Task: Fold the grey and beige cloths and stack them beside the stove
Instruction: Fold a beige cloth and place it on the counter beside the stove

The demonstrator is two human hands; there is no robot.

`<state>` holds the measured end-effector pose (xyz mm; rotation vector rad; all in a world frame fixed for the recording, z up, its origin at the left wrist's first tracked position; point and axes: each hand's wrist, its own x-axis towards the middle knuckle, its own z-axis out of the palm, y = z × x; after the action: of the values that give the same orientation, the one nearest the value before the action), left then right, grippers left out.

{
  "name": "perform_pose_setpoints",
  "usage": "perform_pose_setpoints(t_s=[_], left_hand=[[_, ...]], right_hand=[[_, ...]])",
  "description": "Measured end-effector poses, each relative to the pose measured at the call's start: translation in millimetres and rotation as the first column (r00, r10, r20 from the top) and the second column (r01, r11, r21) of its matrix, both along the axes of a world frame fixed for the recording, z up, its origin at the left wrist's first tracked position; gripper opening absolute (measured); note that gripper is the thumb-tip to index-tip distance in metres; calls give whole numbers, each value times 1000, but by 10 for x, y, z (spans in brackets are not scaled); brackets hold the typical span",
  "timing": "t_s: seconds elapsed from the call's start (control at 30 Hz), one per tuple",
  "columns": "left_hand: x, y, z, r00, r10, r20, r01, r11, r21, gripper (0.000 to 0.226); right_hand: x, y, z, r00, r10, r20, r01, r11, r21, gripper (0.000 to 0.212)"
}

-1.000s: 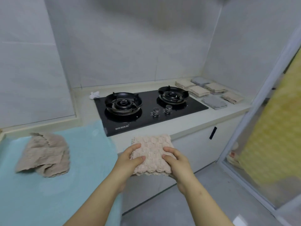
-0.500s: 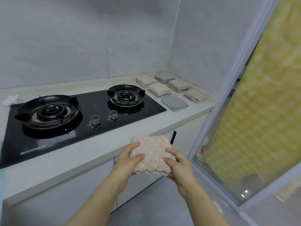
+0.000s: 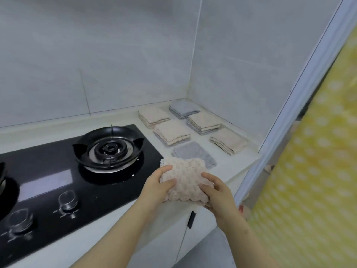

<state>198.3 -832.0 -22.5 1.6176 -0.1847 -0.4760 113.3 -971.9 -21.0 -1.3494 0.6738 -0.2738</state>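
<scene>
The stove [image 3: 63, 171], the largest thing, fills the left with two burners and two knobs showing. Right of it on the counter [image 3: 228, 171] sit six piles: four beige-topped stacks [image 3: 172, 132] and two grey, the single grey cloth [image 3: 193, 154] nearest. My left hand [image 3: 157, 187] and right hand [image 3: 216, 192] pinch a folded beige cloth [image 3: 186, 180] by its sides to keep it square, near the grey one.

Your folded beige cloth [image 3: 186, 180] hiding the near corner of the single grey cloth [image 3: 193, 154], stove [image 3: 58, 180] cut off at the left picture edge, left burner barely showing, your forearms cropped at the bottom edge.
</scene>
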Motion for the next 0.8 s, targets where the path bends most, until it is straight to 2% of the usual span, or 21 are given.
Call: perform_pose_setpoints(t_s=[0.27, 0.53, 0.8], left_hand=[[636, -1138, -35, 999, 0, 52, -2, 999, 39, 34], [949, -2537, -166, 993, 117, 4, -116, 991, -73, 33], [1118, -3422, -232, 967, 251, -41, -253, 966, -47, 39]], right_hand=[[685, -1259, -58, 998, 53, -15, -54, 998, -42, 28], [1212, -2763, -58, 984, 165, -65, -174, 971, -166, 30], [1636, -3672, -123, 979, 199, -36, -201, 944, -261, 31]])
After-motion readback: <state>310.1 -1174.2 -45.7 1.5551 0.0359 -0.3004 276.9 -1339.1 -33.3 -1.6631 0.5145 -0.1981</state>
